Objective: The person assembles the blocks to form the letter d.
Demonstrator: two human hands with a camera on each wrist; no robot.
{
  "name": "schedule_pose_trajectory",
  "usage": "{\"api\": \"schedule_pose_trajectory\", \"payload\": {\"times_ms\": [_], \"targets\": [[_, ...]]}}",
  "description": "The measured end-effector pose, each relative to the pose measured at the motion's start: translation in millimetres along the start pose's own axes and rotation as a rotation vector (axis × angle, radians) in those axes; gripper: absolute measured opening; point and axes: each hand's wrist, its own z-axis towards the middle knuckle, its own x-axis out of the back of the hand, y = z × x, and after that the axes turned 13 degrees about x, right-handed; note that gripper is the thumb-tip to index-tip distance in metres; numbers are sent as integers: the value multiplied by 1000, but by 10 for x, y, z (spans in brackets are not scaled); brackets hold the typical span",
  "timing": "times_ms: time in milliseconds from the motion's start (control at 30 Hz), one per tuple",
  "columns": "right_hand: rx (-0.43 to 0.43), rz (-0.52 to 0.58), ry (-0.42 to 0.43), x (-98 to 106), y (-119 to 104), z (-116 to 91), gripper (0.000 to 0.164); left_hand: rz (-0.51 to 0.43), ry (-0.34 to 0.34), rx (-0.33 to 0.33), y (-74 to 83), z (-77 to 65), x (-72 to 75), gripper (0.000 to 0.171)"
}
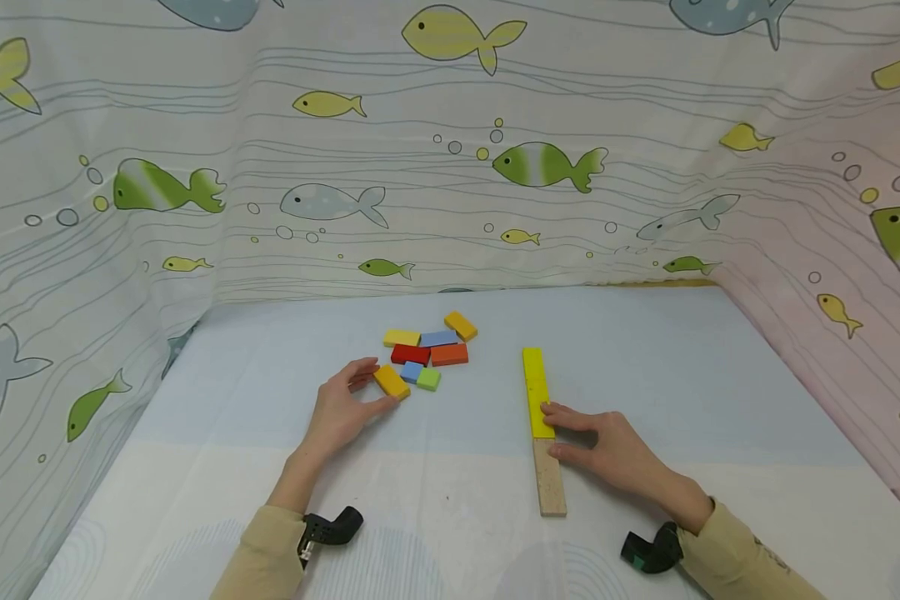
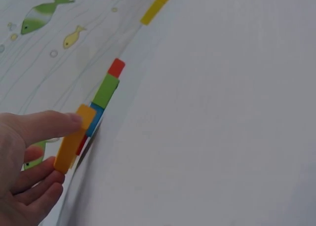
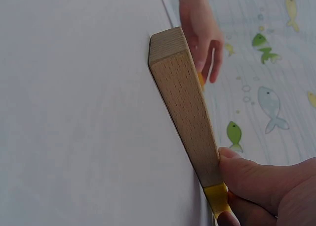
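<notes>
Sleeves point(image 1: 261, 550) cropped, left hand point(image 1: 343, 408) pinches an orange block point(image 1: 392, 382); relaxed right hand point(image 1: 621, 454), partly hidden, touches a yellow bar point(image 1: 536, 385).

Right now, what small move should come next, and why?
Probably lift the held orange block straight up: the left hand pinches it by opposite ends, and the small blue block sits close beside it, so sliding might nudge that neighbour.

Fish-print curtains point(image 1: 450, 179) flank this table point(image 1: 450, 467), suggesting a screened-off booth.
</notes>
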Motion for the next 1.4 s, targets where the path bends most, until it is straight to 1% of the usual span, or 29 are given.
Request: {"api": "schedule_pose_trajectory", "payload": {"times_ms": [200,500,733,967,1133,1400], "targets": [[-10,1,-3,9,-3,-5,50,-18,1,-1,4,13,7,68],[-16,-4,-6,26,-16,-5,50,-51,16,-33,50,10,8,68],[-16,0,-10,41,-10,-14,50,-45,18,-43,78,2,-18,67],[-19,10,-8,30,16,-5,51,-93,1,-80,165,-27,-37,65],[3,17,1,15,27,2,51,-111,-21,-101,250,-26,-101,62],[7,20,1,4,12,5,50,-113,-62,-155,346,53,-242,62]]}}
